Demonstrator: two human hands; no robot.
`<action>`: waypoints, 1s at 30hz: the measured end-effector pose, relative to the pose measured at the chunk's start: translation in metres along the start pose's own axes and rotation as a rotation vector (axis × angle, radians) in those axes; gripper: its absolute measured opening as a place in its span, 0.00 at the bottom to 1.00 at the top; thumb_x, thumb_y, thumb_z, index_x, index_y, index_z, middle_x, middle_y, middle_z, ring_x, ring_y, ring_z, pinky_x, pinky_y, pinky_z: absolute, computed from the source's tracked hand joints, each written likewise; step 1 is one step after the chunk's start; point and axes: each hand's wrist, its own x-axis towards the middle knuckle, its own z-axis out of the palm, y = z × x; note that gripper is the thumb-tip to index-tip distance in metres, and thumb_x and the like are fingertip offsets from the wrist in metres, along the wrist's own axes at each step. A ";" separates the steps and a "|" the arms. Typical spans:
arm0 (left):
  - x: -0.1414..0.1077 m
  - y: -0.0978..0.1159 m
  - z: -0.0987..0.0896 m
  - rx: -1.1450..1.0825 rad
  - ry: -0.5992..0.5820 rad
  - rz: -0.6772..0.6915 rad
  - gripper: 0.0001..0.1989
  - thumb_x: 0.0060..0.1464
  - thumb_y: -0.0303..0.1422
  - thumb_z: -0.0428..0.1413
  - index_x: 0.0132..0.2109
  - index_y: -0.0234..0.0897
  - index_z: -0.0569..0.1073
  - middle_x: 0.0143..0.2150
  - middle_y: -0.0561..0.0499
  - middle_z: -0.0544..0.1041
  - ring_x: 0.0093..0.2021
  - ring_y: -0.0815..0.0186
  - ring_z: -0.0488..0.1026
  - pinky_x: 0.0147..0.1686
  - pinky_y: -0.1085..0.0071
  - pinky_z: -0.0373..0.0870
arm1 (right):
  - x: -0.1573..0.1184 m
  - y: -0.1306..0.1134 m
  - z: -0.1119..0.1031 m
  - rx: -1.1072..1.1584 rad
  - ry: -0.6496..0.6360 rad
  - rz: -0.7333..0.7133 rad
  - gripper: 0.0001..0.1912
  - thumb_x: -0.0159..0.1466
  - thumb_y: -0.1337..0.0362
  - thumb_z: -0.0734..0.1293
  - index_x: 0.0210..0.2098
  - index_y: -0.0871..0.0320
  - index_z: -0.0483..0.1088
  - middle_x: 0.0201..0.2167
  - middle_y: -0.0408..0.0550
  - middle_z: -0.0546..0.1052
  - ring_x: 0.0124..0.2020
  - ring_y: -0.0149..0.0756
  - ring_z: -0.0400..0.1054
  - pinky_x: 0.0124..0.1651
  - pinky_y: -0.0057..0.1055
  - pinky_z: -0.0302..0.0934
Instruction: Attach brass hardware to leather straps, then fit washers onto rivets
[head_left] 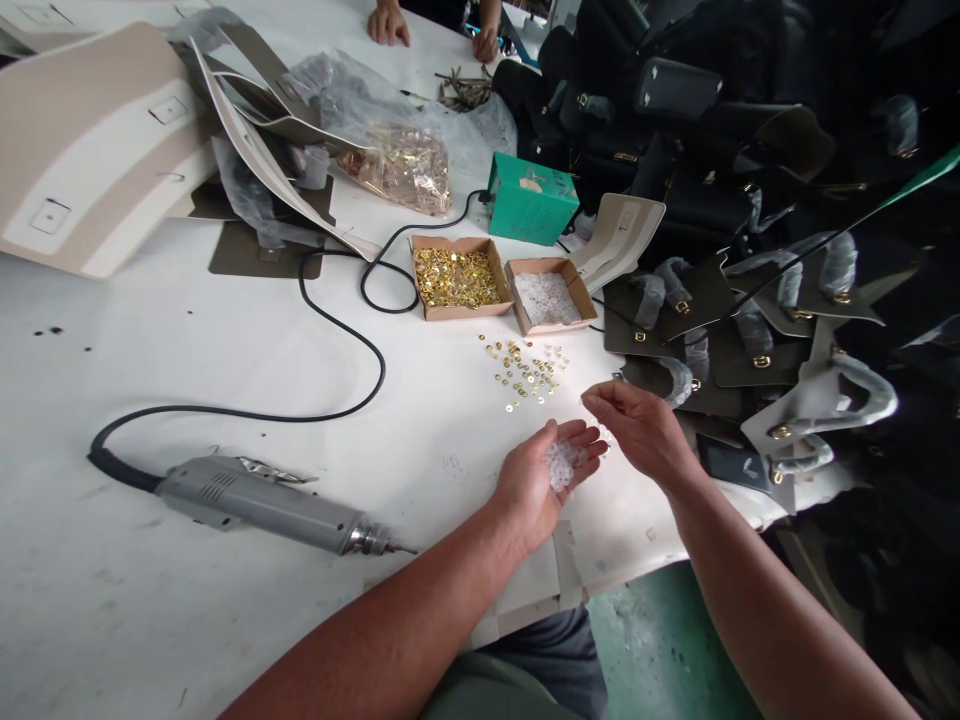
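My left hand (536, 480) is turned palm up and cupped, with a small heap of clear plastic washers (561, 464) lying in it. Just to its right, my right hand (637, 425) is closed in a pinch above the table; whatever sits between the fingertips is too small to make out. More small clear pieces show on the table beneath it, partly hidden by the hand. Beyond both hands lie loose gold-coloured metal discs (521, 370). One cardboard box (461, 312) holds many gold pieces, and a second box (559, 322) holds clear washers.
A grey electric screwdriver (262, 505) lies at left, its black cable (379, 385) looping across the table. Behind the boxes stands a green power box (532, 200). Bag panels (97, 150) fill the left, dark bags (697, 230) the right. A co-worker's hand (388, 24) rests at the far edge.
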 end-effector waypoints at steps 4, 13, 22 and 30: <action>0.001 0.001 -0.001 0.017 0.000 -0.005 0.18 0.66 0.36 0.50 0.46 0.25 0.79 0.51 0.33 0.80 0.50 0.52 0.79 0.56 0.59 0.72 | 0.024 0.011 0.021 0.007 0.105 -0.022 0.10 0.64 0.56 0.67 0.34 0.55 0.77 0.32 0.43 0.78 0.32 0.35 0.69 0.37 0.31 0.61; 0.002 0.000 0.000 0.016 0.031 0.021 0.18 0.66 0.35 0.50 0.45 0.25 0.79 0.50 0.34 0.80 0.52 0.52 0.79 0.59 0.57 0.69 | 0.037 0.019 0.032 -0.107 0.123 -0.183 0.07 0.63 0.60 0.67 0.33 0.54 0.77 0.33 0.45 0.79 0.33 0.35 0.71 0.37 0.31 0.62; 0.001 0.001 0.001 0.003 0.041 0.009 0.18 0.66 0.35 0.50 0.42 0.26 0.80 0.45 0.36 0.81 0.47 0.55 0.80 0.58 0.58 0.71 | 0.044 0.022 0.030 -0.171 0.095 -0.206 0.09 0.62 0.59 0.67 0.32 0.55 0.77 0.30 0.45 0.79 0.31 0.35 0.71 0.35 0.31 0.62; 0.002 0.001 -0.001 0.006 0.019 -0.012 0.18 0.66 0.36 0.49 0.43 0.25 0.79 0.46 0.34 0.81 0.47 0.54 0.80 0.57 0.57 0.71 | 0.047 0.026 0.029 0.016 0.105 -0.049 0.12 0.60 0.54 0.69 0.33 0.57 0.78 0.32 0.47 0.80 0.33 0.38 0.72 0.36 0.32 0.63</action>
